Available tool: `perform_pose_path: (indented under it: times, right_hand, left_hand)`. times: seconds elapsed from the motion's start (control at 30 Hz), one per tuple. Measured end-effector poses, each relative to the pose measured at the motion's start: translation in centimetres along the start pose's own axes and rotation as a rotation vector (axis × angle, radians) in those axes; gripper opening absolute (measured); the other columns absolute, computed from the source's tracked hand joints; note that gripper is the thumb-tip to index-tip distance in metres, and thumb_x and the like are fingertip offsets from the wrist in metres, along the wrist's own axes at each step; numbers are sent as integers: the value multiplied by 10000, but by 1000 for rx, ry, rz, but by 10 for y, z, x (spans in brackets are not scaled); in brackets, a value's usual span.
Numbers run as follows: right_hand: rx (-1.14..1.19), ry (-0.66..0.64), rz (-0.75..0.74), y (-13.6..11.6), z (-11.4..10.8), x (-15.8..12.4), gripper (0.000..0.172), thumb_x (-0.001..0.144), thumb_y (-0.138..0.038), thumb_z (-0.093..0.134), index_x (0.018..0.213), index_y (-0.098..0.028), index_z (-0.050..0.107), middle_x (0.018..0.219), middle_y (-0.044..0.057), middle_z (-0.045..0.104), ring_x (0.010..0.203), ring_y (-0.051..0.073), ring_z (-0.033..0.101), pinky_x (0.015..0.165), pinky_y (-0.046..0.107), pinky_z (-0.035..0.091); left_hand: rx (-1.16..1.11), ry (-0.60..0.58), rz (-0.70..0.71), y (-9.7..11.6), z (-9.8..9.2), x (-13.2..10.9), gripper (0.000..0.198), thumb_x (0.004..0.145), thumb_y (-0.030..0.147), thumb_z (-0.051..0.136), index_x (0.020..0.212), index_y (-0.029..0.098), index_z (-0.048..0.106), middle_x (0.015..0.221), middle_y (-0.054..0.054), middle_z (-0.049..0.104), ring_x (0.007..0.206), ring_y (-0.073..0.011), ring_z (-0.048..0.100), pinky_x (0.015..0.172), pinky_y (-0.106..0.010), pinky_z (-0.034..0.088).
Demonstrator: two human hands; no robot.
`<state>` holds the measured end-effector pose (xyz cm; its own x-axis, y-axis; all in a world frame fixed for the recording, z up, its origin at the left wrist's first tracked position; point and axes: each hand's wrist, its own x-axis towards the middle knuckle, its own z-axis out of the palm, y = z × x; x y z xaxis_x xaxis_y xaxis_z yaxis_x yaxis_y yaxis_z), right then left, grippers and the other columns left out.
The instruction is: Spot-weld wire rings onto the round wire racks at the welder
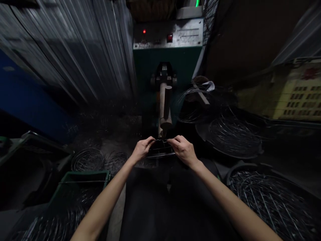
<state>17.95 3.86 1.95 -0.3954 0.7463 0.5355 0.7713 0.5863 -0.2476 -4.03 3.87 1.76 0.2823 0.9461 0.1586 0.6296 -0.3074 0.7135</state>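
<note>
Between my two hands is a wire rack (160, 154), a small frame of thin metal rods. My left hand (142, 148) pinches its far rim on the left side. On the right side of that same rim, my right hand (184, 149) grips with thumb and fingers. The rim lies right at the tip of the arm (165, 110) of a green machine (144, 77), perhaps touching it; the dark tip makes contact hard to tell. Part of the rack's near side fades into the dark over my lap.
A panel (185, 36) with a glowing red light tops the machine. At right stand a basin of wires (233, 137), a tub of wire racks (271, 201) and a yellow crate (301, 97). At left are wire rings (87, 160) and a green crate (85, 175).
</note>
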Motion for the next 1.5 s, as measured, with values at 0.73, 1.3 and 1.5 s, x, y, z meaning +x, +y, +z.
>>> perform_pose_path:
  times: [0.73,1.3,1.5]
  right_hand:
    - [-30,-12,-11,17,12,7,240,905,-236,453,1005,-254,671,779,35,578,705,123,512,543,210,352]
    - [-68,-1,-42,22,15,14,227,905,-249,465,994,-242,675,771,33,582,693,122,512,529,221,347]
    - [4,-31,-22,21,12,12,247,918,-305,441,1036,-264,654,810,32,609,768,141,552,588,228,401]
  left_hand:
    - [-80,-17,-8,-12,7,17,300,878,384,381,899,179,599,686,24,540,634,-100,467,609,-195,358]
    - [-118,-10,-2,-14,8,24,303,877,403,387,875,173,584,649,40,501,604,-90,443,587,-190,337]
    - [-169,-22,-15,-17,10,23,317,886,418,372,858,170,568,610,47,482,562,-80,437,560,-188,327]
